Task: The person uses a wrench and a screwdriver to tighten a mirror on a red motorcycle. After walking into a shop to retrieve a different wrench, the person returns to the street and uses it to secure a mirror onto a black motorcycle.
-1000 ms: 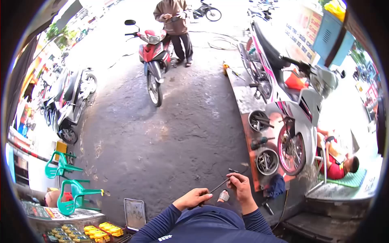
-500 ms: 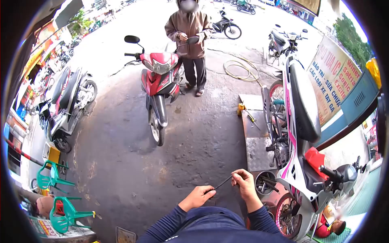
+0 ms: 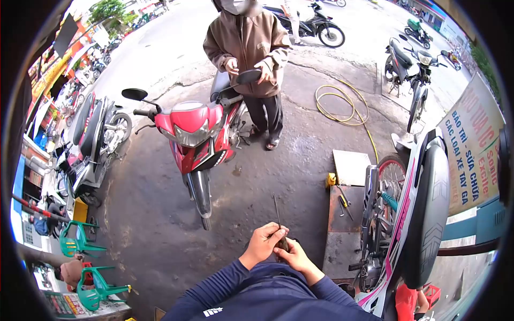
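Both hands are close together in front of my waist, on one thin tool that looks like a screwdriver (image 3: 277,209). Its long dark shaft points up and away from me. My left hand (image 3: 263,245) is closed, pinching the tool where the shaft meets the handle. Around the brownish handle below, my right hand (image 3: 295,255) has its fingers wrapped; they hide part of it. Ahead, apart from the tool's tip, stands a red motorbike (image 3: 193,131) with its front wheel toward me.
A person in a brown jacket (image 3: 249,48) stands beside the red motorbike. To the right, a white and pink motorbike (image 3: 399,230) stands by a metal platform (image 3: 342,246) with a yellow-handled tool (image 3: 344,201). A yellow hose (image 3: 369,120) lies coiled behind. Green chairs (image 3: 96,291) are at left.
My hands have come together, and the tool has swung from slanting between them to pointing forward. The red motorbike and person appear nearer. The person's hands have moved apart.
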Available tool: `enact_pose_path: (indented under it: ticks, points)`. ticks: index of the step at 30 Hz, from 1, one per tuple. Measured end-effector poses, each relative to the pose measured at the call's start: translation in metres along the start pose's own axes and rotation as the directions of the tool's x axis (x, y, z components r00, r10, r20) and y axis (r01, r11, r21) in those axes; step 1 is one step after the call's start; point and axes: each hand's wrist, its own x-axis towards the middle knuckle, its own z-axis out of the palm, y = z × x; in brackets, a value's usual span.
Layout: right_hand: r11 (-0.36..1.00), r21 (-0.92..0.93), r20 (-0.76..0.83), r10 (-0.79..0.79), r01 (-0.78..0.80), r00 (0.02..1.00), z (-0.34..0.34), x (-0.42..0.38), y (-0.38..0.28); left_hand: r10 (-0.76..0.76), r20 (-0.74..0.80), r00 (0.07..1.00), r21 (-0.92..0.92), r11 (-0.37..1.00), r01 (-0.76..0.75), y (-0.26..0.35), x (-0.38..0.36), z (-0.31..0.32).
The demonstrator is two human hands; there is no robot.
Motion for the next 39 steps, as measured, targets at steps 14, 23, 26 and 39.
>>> enact_pose_path:
  ticks: [14, 23, 26, 39]
  points:
    - [0.92, -0.349, -0.382, -0.314, 0.179, 0.869, -0.089, 0.291, -0.135, 0.124, -0.285, 0.95, 0.25, 0.967, -0.051, -0.018, 0.397, -0.198]
    - [0.822, -0.505, -0.371, -0.481, 0.261, 0.795, -0.106, 0.419, -0.19, 0.206, -0.074, 0.976, 0.864, 0.502, -0.04, 0.001, 0.609, -0.314]
    - [0.871, -0.427, -0.41, -0.426, 0.242, 0.807, -0.097, 0.436, -0.194, -0.3, 0.213, 0.93, 0.451, 0.874, 0.179, 0.009, 0.649, -0.335]
    - [0.875, -0.417, -0.601, -0.469, 0.247, 0.647, -0.043, 0.466, -0.174, -0.501, 0.185, 0.846, 0.29, 0.85, 0.44, -0.002, 0.666, -0.348]
